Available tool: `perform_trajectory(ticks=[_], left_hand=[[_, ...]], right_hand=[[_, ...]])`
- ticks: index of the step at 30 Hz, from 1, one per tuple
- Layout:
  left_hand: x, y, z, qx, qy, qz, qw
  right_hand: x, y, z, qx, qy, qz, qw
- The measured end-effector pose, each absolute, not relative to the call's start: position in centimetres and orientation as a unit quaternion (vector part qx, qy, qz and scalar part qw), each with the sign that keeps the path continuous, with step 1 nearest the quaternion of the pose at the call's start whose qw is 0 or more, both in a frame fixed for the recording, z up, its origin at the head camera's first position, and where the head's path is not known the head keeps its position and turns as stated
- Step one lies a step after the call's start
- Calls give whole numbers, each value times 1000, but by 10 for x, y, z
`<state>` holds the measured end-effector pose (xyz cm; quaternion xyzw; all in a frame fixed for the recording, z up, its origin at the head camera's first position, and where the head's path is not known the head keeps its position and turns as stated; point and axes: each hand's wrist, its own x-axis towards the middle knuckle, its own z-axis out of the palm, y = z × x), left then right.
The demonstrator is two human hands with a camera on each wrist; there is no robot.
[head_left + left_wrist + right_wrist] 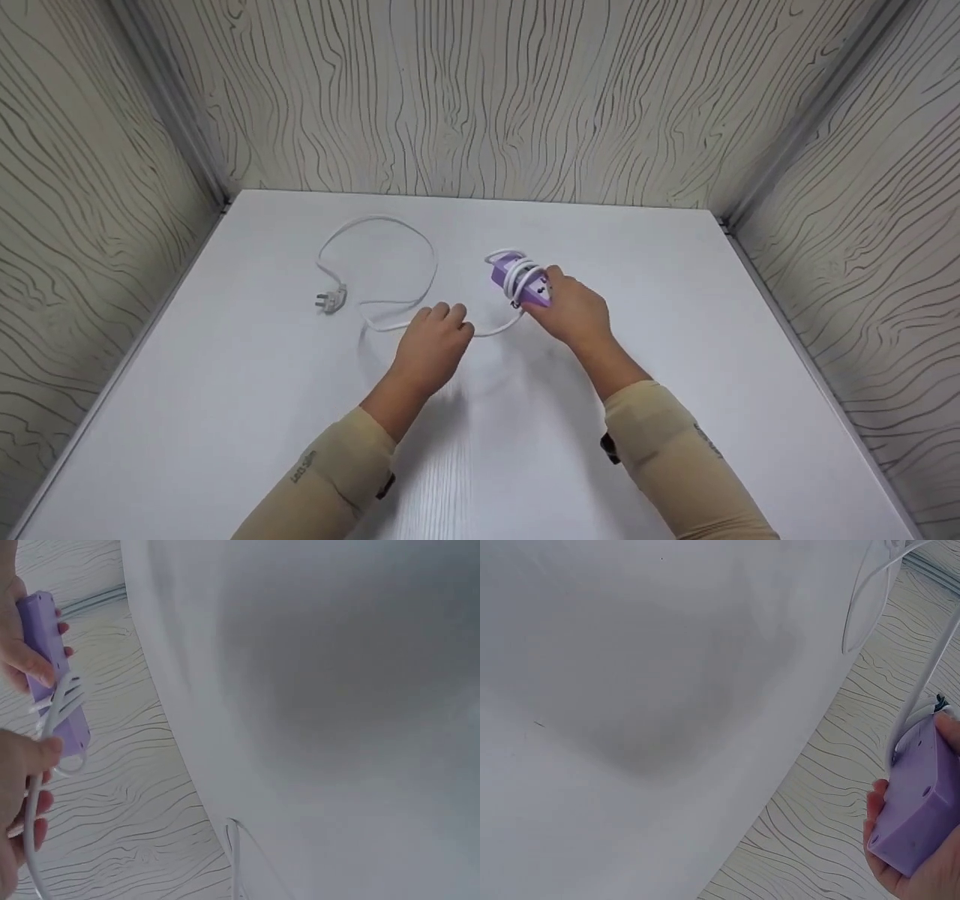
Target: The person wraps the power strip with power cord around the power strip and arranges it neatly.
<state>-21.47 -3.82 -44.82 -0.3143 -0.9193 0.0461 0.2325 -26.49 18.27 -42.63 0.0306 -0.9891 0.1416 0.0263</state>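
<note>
Over the bench point(225, 375) | right hand point(576, 309): grips purple power strip point(46, 634) | left hand point(435, 346): pinches white cord point(499, 331) | RISK: slack between hands could loosen wraps point(519, 276)

The left sleeve point(330, 480) and right sleeve point(679, 457) were beige with dark lettering point(303, 466) — a small black piece point(385, 486) showed at each inner edge — and both hands point(435, 346) were bare.

one power strip point(535, 289), one cord point(436, 262), one plug point(331, 301) — one left hand point(433, 346) and one right hand point(576, 309), making two in all — two sleeves point(326, 480), one worktop point(247, 360), three walls point(465, 97), two corner posts point(169, 94).
</note>
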Motion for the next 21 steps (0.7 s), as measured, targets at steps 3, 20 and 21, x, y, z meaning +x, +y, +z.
perform_trajectory(ticks=[3,20,21], left_hand=[[-214,-36,-449,-291,-921,48,254],[-210,-43,-442,-250,-926,-50,279],[-209,-42,-440,-244,-930,-66,267]], right_hand=[[-265,183,-425,29,-988,145,35],[-270,201,-435,6,-992,120,47],[-271,203,-437,0,-992,121,41]])
